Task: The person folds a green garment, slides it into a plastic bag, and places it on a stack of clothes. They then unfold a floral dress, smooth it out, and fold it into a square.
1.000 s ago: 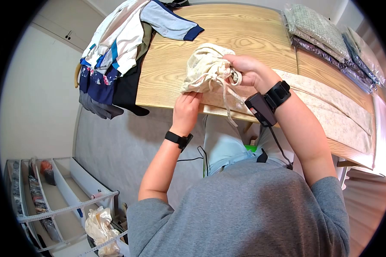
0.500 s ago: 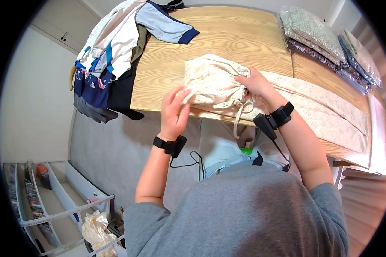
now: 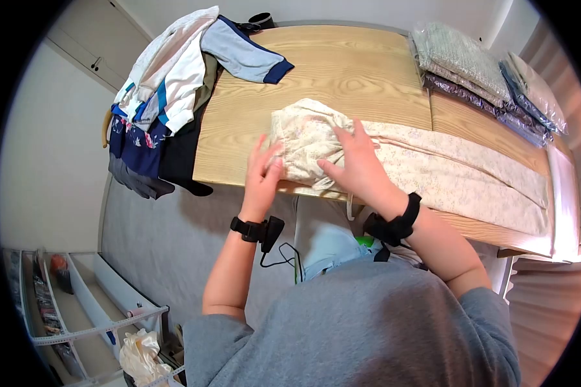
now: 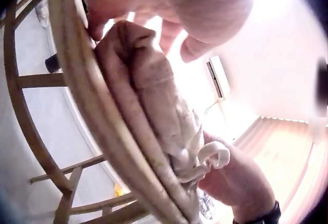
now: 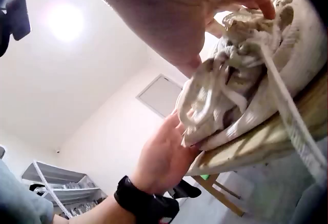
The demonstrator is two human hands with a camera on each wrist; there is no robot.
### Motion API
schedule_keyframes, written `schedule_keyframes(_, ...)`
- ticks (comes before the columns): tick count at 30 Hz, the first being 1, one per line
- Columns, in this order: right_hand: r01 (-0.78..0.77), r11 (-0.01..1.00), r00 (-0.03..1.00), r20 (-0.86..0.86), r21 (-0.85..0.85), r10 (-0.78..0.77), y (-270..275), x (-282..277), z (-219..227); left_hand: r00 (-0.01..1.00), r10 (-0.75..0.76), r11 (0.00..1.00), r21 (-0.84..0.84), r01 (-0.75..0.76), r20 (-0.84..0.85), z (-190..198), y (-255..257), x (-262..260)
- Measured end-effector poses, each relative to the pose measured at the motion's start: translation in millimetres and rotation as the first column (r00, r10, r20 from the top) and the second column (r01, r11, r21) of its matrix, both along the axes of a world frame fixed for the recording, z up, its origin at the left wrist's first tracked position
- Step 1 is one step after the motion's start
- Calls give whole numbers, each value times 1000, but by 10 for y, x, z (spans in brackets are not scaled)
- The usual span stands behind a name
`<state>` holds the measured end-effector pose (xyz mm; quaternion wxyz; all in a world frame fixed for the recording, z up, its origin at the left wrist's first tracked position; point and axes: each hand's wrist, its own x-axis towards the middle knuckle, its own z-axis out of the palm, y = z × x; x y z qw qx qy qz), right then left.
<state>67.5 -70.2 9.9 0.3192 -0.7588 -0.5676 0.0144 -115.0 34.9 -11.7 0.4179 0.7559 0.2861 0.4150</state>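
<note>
Cream floral drawstring trousers lie lengthwise along the table's front, their waist end folded over into a thick bundle at the left. My left hand is at the bundle's left edge, fingers extended and touching the cloth. Over the bundle's right part, my right hand rests with thumb and fingers spread. In the right wrist view the gathered waist shows close under that hand, and a drawstring hangs past the table edge. A curled end of the tie shows in the left wrist view.
Clothes, including a white jacket, hang in a heap over the table's left end. Plastic-wrapped garments are stacked at the back right. A divided shelf unit stands at the lower left with a cream satiny cloth beside it.
My right hand has let go of the gathered waist and now spreads over the bundle. The bundle has come down onto the trousers, and my left hand has moved from beneath its edge to its side.
</note>
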Motion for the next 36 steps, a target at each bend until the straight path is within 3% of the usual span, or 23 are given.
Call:
schedule_keyframes(1, -12, 1000, 999, 46, 21, 11, -22, -65, 26, 1000, 1, 1000, 1, -1, 1, -47, 64, -4)
schedule_keyframes(3, 40, 999, 991, 131, -12, -38, -28, -120, 23, 985, 163, 933, -333, -138, 49, -113, 238, 0)
schedule_keyframes(5, 150, 988, 978, 153, -38, -143, -2, -123, -66, 983, 179, 912, -368, -181, -38, -54, 332, 16)
schedule_keyframes(6, 156, 987, 977, 155, -36, -149, 23, -130, -89, 990, 82, 893, -434, -122, -111, 4, 382, 36)
schedule_keyframes(8, 91, 996, 996, -22, 3, -91, 78, -152, -126, 982, -53, 842, -537, -54, -182, 101, 437, 105)
schedule_keyframes(9, 97, 995, 995, -21, 1, -97, 86, -157, -164, 982, -59, 842, -538, -48, -181, 139, 473, 127)
schedule_keyframes(11, 124, 991, 992, 26, 39, -125, 86, -173, -223, 941, -264, 760, -647, 67, -212, 190, 553, 117)
schedule_keyframes(15, 135, 991, 990, -28, -5, -135, -6, -199, -130, 942, -322, 716, -677, 173, -100, 259, 489, 166)
schedule_keyframes(17, 189, 961, 957, 181, 201, -226, -48, -235, -68, 936, -308, 741, -660, 125, -168, 235, 505, 167)
schedule_keyframes(19, 123, 974, 957, 238, 188, -167, -121, -310, -21, 928, -291, 765, -640, 78, -234, 166, 551, 150)
schedule_keyframes(22, 70, 993, 963, 254, 92, -92, -157, -298, -165, 948, -267, 731, -678, 82, -173, 124, 561, 157)
schedule_keyframes(24, 79, 997, 973, 214, 23, -82, -124, -267, -278, 940, -327, 561, -781, 275, 97, 244, 493, 172)
schedule_keyframes(25, 72, 996, 977, 199, 44, -79, -114, -257, -311, 937, -334, 561, -779, 281, 97, 293, 469, 187)
schedule_keyframes(27, 76, 995, 979, 186, 65, -87, -139, -242, -318, 920, -266, 386, -843, 376, 288, 392, 417, 224)
schedule_keyframes(30, 43, 995, 992, 117, 89, -53, -209, -231, -262, 899, -299, 434, -793, 427, 320, 663, 204, 395)
schedule_keyframes(32, 69, 985, 997, -48, 158, -63, -226, -204, -286, 882, -322, 463, -755, 464, 344, 833, 12, 596)
schedule_keyframes(33, 84, 984, 996, -43, 156, -78, -237, -184, -280, 885, -355, 539, -708, 457, 301, 927, -103, 725)
schedule_keyframes(34, 84, 989, 995, -63, 121, -77, -247, -167, -273, 888, -382, 610, -652, 450, 255, 996, -215, 850)
schedule_keyframes(35, 83, 993, 993, -85, 85, -76, -269, -142, -270, 882, -394, 603, -652, 460, 258, 1036, -356, 971)
schedule_keyframes(36, 27, 998, 992, -123, -58, -34, -303, -103, -251, 889, -436, 657, -624, 423, 144, 1059, -510, 1076)
